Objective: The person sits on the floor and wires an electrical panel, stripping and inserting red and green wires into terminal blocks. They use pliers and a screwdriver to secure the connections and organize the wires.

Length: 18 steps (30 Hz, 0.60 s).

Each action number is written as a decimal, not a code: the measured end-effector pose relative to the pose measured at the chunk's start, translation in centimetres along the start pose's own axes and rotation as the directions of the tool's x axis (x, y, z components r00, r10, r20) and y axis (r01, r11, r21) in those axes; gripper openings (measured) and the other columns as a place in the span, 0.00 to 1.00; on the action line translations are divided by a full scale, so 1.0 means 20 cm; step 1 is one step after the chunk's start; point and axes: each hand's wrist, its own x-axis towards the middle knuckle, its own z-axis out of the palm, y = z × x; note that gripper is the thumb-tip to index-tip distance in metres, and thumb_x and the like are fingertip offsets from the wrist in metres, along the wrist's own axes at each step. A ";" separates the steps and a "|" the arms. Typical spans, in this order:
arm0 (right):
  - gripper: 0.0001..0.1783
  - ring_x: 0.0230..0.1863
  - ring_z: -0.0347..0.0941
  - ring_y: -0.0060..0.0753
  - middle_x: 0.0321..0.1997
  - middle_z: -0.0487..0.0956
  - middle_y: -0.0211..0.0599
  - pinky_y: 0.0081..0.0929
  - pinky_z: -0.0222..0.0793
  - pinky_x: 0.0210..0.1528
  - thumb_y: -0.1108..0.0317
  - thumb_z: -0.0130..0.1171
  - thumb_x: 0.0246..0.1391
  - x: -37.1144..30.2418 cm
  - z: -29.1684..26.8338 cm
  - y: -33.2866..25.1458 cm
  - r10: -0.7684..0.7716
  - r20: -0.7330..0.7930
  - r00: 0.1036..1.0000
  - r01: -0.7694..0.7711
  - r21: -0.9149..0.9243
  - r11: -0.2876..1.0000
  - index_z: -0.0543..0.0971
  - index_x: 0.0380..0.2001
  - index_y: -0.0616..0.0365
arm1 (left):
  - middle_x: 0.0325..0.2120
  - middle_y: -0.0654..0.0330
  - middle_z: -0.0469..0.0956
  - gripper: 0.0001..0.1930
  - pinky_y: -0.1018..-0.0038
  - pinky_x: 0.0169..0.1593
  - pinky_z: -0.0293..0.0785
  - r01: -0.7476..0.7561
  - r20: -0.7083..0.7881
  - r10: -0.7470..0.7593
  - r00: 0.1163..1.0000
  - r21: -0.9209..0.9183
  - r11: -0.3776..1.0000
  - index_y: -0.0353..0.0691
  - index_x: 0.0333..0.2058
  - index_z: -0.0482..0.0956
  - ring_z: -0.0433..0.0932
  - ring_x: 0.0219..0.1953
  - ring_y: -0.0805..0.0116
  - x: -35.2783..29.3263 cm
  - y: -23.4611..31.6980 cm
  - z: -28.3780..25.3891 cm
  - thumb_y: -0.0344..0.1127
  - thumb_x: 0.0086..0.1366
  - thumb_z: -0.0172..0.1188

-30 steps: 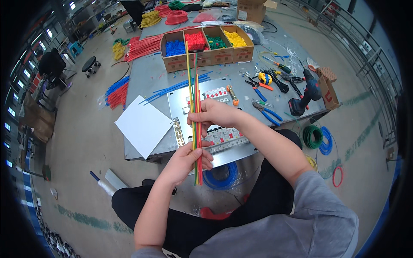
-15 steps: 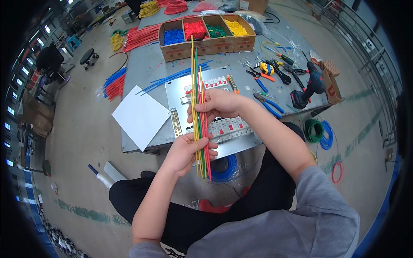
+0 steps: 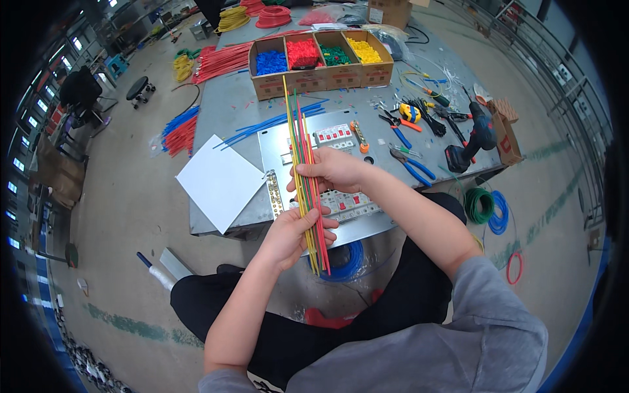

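A bundle of thin yellow, green and red wires [image 3: 293, 133] stands lengthwise before me, its upper ends slightly fanned out. My left hand [image 3: 290, 236] is closed around its lower part, with the short ends poking out below. Higher up, my right hand [image 3: 335, 171] pinches the same bundle between thumb and fingers. Beneath both hands lies a metal mounting plate [image 3: 270, 145] at the table's near edge. It carries an upper row of breakers [image 3: 334, 133], a lower row of breakers [image 3: 357, 204] partly hidden by my right hand, and a brass terminal strip [image 3: 273, 195] on the left.
Behind the plate, a divided cardboard box [image 3: 288, 84] holds blue, red, green and yellow small parts. Blue wires [image 3: 262, 122] and a white sheet [image 3: 221, 183] lie leftward. Pliers [image 3: 413, 167], a tape measure [image 3: 411, 112] and a cordless drill [image 3: 475, 139] lie rightward. Wire coils [image 3: 479, 205] rest on the floor.
The whole view has shifted slightly. The wire bundle leans a little more to the left at its top. Both hands keep hold of it, close to where they were.
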 end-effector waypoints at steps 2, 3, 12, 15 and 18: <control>0.20 0.46 0.86 0.34 0.49 0.85 0.48 0.28 0.84 0.45 0.57 0.59 0.69 0.02 0.04 0.01 -0.015 -0.057 0.998 0.009 -0.097 0.995 0.75 0.52 0.63 | 0.35 0.54 0.82 0.17 0.69 0.42 0.81 0.004 -0.019 -0.005 1.000 -0.035 0.999 0.30 0.54 0.73 0.82 0.34 0.65 -0.01 0.00 0.02 0.40 0.80 0.49; 0.20 0.44 0.85 0.33 0.47 0.86 0.47 0.29 0.83 0.42 0.57 0.60 0.69 0.03 0.05 0.02 -0.033 -0.077 0.996 0.024 -0.120 0.992 0.75 0.51 0.64 | 0.32 0.57 0.80 0.17 0.71 0.40 0.79 0.006 -0.026 -0.008 1.000 -0.053 0.999 0.31 0.53 0.73 0.79 0.31 0.68 -0.02 0.00 0.02 0.41 0.80 0.48; 0.23 0.20 0.62 0.23 0.23 0.68 0.24 0.21 0.61 0.26 0.47 0.54 0.72 0.10 0.28 0.09 0.048 0.075 0.996 -0.083 0.594 0.800 0.68 0.28 0.50 | 0.24 0.69 0.64 0.12 0.74 0.32 0.61 0.003 -0.023 -0.006 1.000 -0.110 0.994 0.40 0.41 0.71 0.60 0.24 0.75 -0.07 -0.02 -0.06 0.42 0.81 0.46; 0.27 0.17 0.48 0.18 0.15 0.52 0.18 0.21 0.47 0.21 0.47 0.54 0.72 0.08 0.38 0.04 0.048 -0.007 0.999 -0.035 0.586 0.809 0.59 0.22 0.44 | 0.24 0.67 0.67 0.15 0.74 0.32 0.64 -0.014 0.070 0.019 0.997 -0.075 0.997 0.40 0.41 0.73 0.65 0.25 0.73 -0.11 -0.02 -0.13 0.45 0.81 0.47; 0.29 0.14 0.44 0.19 0.13 0.47 0.16 0.23 0.43 0.19 0.50 0.50 0.74 0.01 0.43 -0.09 -0.015 -0.198 0.980 0.136 0.612 0.779 0.56 0.17 0.42 | 0.26 0.62 0.74 0.21 0.72 0.31 0.68 -0.079 0.053 0.081 0.995 -0.032 0.996 0.38 0.42 0.75 0.72 0.25 0.70 -0.19 0.03 -0.13 0.50 0.81 0.43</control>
